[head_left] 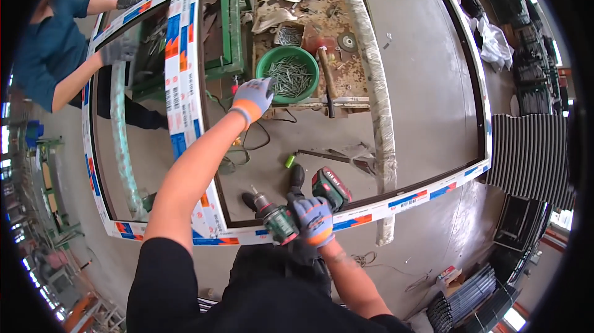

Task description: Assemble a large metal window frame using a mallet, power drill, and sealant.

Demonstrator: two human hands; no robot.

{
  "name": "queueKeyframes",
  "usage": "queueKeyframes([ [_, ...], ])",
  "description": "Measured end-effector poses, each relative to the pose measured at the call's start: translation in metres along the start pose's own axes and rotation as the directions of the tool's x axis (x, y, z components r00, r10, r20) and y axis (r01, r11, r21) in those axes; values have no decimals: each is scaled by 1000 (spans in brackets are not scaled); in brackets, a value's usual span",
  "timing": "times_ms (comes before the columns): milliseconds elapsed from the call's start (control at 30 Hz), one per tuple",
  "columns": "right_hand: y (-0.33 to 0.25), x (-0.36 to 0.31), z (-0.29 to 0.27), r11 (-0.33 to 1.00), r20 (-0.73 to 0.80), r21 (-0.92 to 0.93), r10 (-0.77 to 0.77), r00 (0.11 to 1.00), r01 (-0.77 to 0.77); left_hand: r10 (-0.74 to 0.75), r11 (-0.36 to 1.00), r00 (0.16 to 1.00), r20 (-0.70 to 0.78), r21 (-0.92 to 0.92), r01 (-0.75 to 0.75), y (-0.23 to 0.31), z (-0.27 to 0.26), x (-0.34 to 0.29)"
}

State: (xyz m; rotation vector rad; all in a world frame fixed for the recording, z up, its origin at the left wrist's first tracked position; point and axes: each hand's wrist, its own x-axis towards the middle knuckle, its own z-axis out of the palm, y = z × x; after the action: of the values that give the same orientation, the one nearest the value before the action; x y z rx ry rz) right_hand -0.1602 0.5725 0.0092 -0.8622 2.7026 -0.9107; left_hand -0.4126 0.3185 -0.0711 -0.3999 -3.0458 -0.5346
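White lettering marks the battery pack (332, 189) of the cordless drill (279, 224), just ahead of the right hand (314, 220). Dark print marks the gripping glove (317, 225). Blue, orange and white printed tape (405, 203) extends to both sides.

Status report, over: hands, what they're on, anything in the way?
Left grey-orange gloved hand at round green bowl of metal fasteners, grip unclear. Right gloved hand gripping green-black cordless drill. Wooden-handled tool beside bowl, apparently not blocking.
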Motion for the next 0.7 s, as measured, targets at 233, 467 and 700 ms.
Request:
queueKeyframes([
  [233,13,-1,0,996,95,84,6,995,-14,-291,897,823,488,438,58,-19,143,95],
  [467,21,-2,-3,994,92,112,-12,996,2,-102,755,786,609,562,-338,-22,172,122],
  [700,21,-3,0,993,116,121,-28,993,14,-96,874,858,505,456,-170,-28,161,113],
])
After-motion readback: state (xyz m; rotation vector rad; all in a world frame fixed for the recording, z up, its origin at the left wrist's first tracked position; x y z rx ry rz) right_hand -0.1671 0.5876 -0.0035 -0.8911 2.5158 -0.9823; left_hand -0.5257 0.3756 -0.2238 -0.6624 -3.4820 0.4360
